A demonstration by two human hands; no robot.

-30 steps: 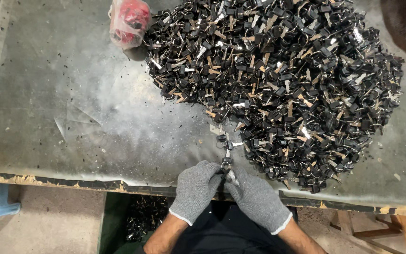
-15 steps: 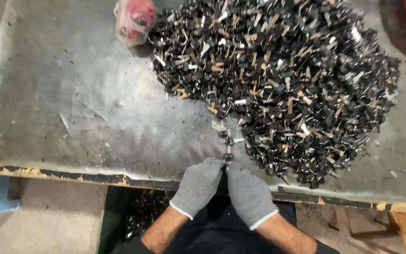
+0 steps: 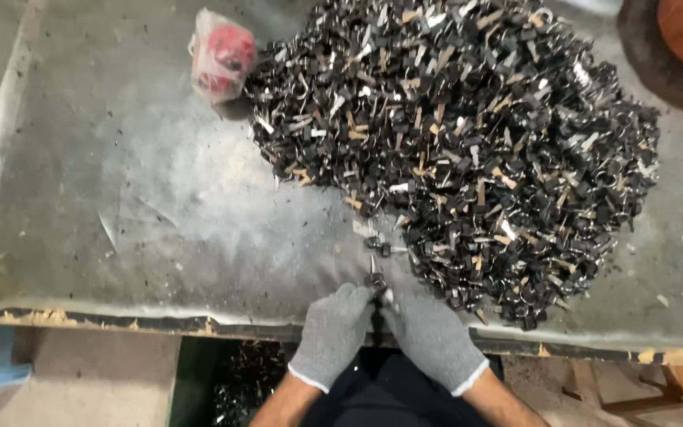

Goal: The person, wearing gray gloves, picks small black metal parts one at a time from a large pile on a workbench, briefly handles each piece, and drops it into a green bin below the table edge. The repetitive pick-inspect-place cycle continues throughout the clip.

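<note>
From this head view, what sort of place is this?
Probably a small workshop or factory bench for manual parts work. A big heap of small black metal parts covers a worn, scuffed worktable, and the gloved left hand and right hand meet on one small piece at the table edge.

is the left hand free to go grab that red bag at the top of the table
Probably not right away. The left hand and right hand together pinch a small black metal part at the table's near edge. The path to the red bag is bare table, though far across.
</note>
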